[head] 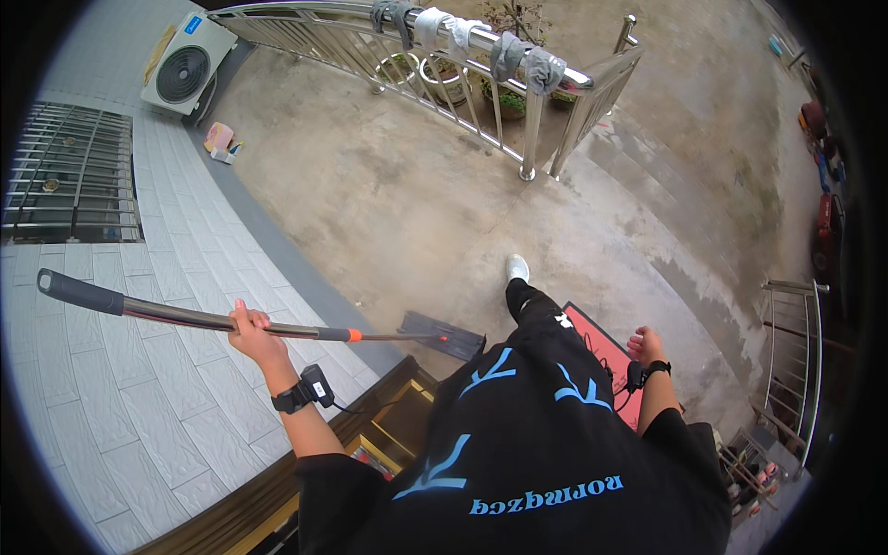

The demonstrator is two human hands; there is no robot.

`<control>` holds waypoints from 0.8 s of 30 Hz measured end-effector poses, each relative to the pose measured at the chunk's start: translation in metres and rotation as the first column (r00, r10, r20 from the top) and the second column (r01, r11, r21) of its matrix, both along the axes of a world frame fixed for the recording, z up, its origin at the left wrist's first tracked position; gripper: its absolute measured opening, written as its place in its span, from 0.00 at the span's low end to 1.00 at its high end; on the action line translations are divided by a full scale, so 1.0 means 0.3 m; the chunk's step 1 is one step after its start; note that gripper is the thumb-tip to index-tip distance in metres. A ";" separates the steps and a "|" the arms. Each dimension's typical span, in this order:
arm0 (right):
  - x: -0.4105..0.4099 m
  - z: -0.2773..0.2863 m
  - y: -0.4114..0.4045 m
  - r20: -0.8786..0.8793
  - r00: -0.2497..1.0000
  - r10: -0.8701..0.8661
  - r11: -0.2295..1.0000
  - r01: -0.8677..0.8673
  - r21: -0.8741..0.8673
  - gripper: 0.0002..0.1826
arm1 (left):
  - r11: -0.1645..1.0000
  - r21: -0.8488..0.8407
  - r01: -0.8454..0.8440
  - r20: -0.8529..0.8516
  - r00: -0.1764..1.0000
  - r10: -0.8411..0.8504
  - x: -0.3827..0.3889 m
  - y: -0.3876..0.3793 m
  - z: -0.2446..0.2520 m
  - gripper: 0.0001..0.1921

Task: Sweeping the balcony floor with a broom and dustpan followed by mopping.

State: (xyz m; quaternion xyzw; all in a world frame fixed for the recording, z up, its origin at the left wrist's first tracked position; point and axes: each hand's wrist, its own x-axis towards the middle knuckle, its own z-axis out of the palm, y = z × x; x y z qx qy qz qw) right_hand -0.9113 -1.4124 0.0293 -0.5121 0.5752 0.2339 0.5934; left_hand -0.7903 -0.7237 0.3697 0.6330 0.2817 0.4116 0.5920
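My left hand (253, 333) is closed around the metal pole of a flat mop (291, 330), below its dark grey grip. An orange collar (354, 336) rings the pole farther down. At the far end the dark rectangular mop head (442, 334) lies on the concrete floor, left of my legs. On my other side, my right hand (646, 345) hangs over the edge of a red doormat (624, 368), its fingers loosely bent and holding nothing. Each wrist wears a black strap with a small cabled device.
A stainless steel railing (479, 128) draped with grey and white cloths crosses the far side, with potted plants (444, 76) behind it. An air conditioner unit (189, 66) and a small white box (225, 152) stand along the tiled wall (201, 305). Steps (666, 229) descend rightward; a shoe rack (746, 465) stands lower right.
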 end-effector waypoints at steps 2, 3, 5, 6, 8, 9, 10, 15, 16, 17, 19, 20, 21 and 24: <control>0.137 0.014 0.043 0.021 1.000 -0.002 0.999 0.002 -0.032 0.18 | 0.995 0.009 0.099 0.026 0.995 -0.099 0.075 0.028 0.130 0.22; 0.218 0.026 0.067 0.030 1.000 0.007 0.999 -0.006 -0.049 0.17 | 0.981 0.000 0.196 0.065 0.979 -0.196 0.125 0.044 0.173 0.22; 0.376 0.072 0.122 0.114 0.991 0.071 0.995 -0.062 -0.074 0.16 | 0.966 0.010 0.257 0.099 0.961 -0.257 0.195 0.043 0.284 0.21; 0.448 0.098 0.147 0.153 0.980 0.126 0.988 -0.111 -0.105 0.16 | 0.950 0.021 0.311 0.151 0.939 -0.311 0.219 0.045 0.325 0.20; 0.601 0.151 0.197 0.162 0.950 0.268 0.961 -0.251 -0.117 0.16 | 0.896 0.017 0.445 0.173 0.881 -0.441 0.278 0.027 0.337 0.20; 0.668 0.195 0.240 0.169 0.948 0.272 0.960 -0.254 -0.121 0.16 | 0.816 0.018 0.578 0.201 0.797 -0.569 0.314 0.003 0.320 0.19; 0.750 0.256 0.314 0.239 0.917 0.320 0.947 -0.319 -0.043 0.16 | 0.777 0.062 0.627 0.218 0.751 -0.623 0.363 -0.039 0.300 0.18; 1.070 0.640 0.888 0.675 0.410 0.613 0.534 -0.845 0.029 0.19 | 0.738 0.172 0.653 0.296 0.680 -0.671 0.572 -0.114 0.210 0.18; 1.112 0.660 1.026 0.745 0.259 0.615 0.428 -0.903 -0.040 0.23 | 0.771 0.143 0.620 0.328 0.706 -0.628 0.601 -0.096 0.198 0.18; 1.150 0.671 1.161 0.781 0.149 0.607 0.369 -0.923 -0.111 0.31 | 0.769 0.152 0.621 0.342 0.697 -0.630 0.635 -0.093 0.169 0.18; 1.199 0.675 1.411 0.725 0.045 0.688 0.327 -0.910 -0.254 0.48 | 0.863 -0.147 0.484 0.354 0.840 -0.411 0.720 -0.092 0.069 0.16; 1.207 0.605 1.565 0.698 -0.059 0.713 0.363 -0.821 -0.440 0.50 | 0.820 -0.154 0.552 0.348 0.807 -0.478 0.733 -0.049 0.005 0.15; 1.196 0.561 1.715 0.650 -0.164 0.742 0.376 -0.701 -0.606 0.52 | 0.781 -0.158 0.604 0.341 0.776 -0.531 0.709 0.010 -0.070 0.15; 1.175 0.600 1.959 0.464 -0.185 0.867 0.317 -0.513 -0.797 0.51 | 0.753 -0.104 0.650 0.239 0.751 -0.615 0.649 0.097 -0.231 0.13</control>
